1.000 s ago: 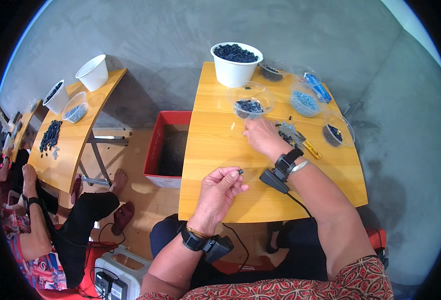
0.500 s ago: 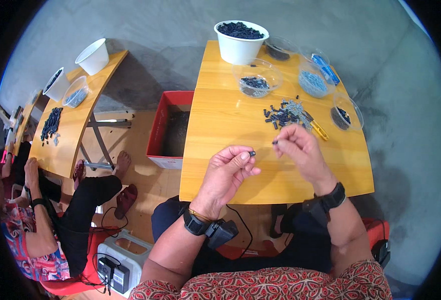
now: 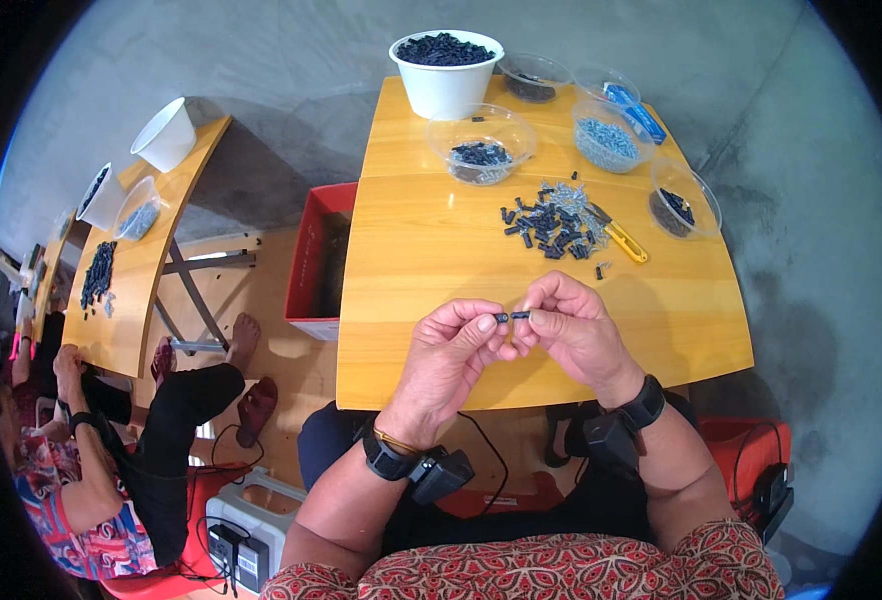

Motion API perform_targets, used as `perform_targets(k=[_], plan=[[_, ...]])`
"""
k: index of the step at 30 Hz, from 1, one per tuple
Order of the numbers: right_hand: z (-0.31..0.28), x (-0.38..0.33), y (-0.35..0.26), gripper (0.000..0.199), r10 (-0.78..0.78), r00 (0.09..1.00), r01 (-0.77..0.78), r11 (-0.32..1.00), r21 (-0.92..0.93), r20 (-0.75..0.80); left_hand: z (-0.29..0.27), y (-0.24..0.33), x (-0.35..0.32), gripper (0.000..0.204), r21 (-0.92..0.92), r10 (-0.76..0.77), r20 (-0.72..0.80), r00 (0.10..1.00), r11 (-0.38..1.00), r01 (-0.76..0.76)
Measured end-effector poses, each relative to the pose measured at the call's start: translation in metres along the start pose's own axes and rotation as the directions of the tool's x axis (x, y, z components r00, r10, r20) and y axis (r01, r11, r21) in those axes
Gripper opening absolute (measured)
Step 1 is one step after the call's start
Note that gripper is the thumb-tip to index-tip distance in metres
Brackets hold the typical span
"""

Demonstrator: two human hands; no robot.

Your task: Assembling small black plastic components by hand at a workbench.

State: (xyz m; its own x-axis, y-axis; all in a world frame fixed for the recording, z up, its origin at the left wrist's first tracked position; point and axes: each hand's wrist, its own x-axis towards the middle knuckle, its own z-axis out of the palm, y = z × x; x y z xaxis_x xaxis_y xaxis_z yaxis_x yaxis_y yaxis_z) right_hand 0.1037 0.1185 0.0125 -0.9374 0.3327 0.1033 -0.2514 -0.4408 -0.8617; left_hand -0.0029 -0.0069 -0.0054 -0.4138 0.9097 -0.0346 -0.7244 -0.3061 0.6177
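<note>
Over the near part of the wooden table, my left hand pinches a small black cylindrical plastic piece between thumb and forefinger. Facing it, my right hand grips a second small black piece. The two pieces point end to end, very close; I cannot tell whether they touch. Beyond my hands lies a loose pile of black plastic pieces mixed with small silvery screws. A yellow utility knife rests at the pile's right side.
A white tub heaped with black pieces stands at the table's far edge. Around it sit clear plastic bowls, one with screws, one with black pieces. A red box is on the floor. At left, another person sits by a second table.
My right hand has come left and down toward my left hand, bringing its black piece up to the other one. The view has shifted slightly. A few bits now lie near the pile's front.
</note>
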Motion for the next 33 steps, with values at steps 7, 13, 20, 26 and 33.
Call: perform_targets(k=[7,13,20,26,33], plan=[[0.0016,0.0018,0.0019,0.006,0.015,1.000,-0.015,1.000,-0.019,-0.007,-0.0022,-0.0001,0.0000,0.011,-0.001,0.012,-0.014,1.000,1.000,-0.012],[0.0020,0.0015,0.0015,0.006,0.033,0.999,-0.032,0.997,-0.065,0.017,0.0013,0.0034,-0.0010,0.012,0.051,0.029,0.005,1.000,0.998,-0.029],[-0.0049,0.0017,0.0031,0.006,0.014,1.000,-0.014,0.999,-0.032,0.018,0.0036,0.0016,-0.0024,0.011,0.095,0.023,-0.014,1.000,0.995,-0.021],[-0.0041,0.0006,0.0031,0.006,0.001,0.999,0.000,0.999,-0.044,0.035,0.0024,0.0022,-0.0015,0.011,0.060,0.001,-0.025,1.000,0.998,0.001],[-0.0029,-0.0011,0.0026,0.005,0.031,0.999,-0.030,0.997,-0.073,0.018,0.0025,0.0009,-0.0023,0.011,0.076,0.021,0.008,1.000,0.997,-0.021]])
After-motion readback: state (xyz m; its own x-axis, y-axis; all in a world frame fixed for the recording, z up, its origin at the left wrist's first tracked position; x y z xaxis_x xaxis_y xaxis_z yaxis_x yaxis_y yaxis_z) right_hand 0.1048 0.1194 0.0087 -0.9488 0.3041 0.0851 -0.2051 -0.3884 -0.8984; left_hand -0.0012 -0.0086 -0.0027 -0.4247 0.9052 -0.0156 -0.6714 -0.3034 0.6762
